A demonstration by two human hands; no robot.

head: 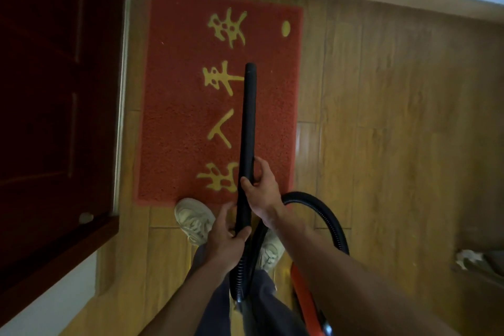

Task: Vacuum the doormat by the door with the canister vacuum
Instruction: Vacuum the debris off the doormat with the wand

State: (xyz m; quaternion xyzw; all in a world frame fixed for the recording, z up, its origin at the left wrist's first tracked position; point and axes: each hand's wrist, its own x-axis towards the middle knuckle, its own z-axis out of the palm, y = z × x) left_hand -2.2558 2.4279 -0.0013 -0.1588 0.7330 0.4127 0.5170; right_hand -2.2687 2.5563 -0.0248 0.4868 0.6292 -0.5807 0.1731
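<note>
The red doormat (177, 131) lies on the wooden floor (395, 117), just beside the dark door (54, 90). The black wand (249, 117) reaches over the doormat's middle. The right hand (261, 188) has its fingers clamped round the wand above the doormat's near edge. The left hand (223, 237) grips the wand just off that edge.

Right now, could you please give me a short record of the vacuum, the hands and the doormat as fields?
doormat: red, yellow characters, flat on wood floor beside the door
wand: black, tip over the mat's middle; contact unclear
left grip: curled round wand's lower end
right grip: curled round wand higher up
hose: loops to the right
canister: orange, by the right leg
</note>
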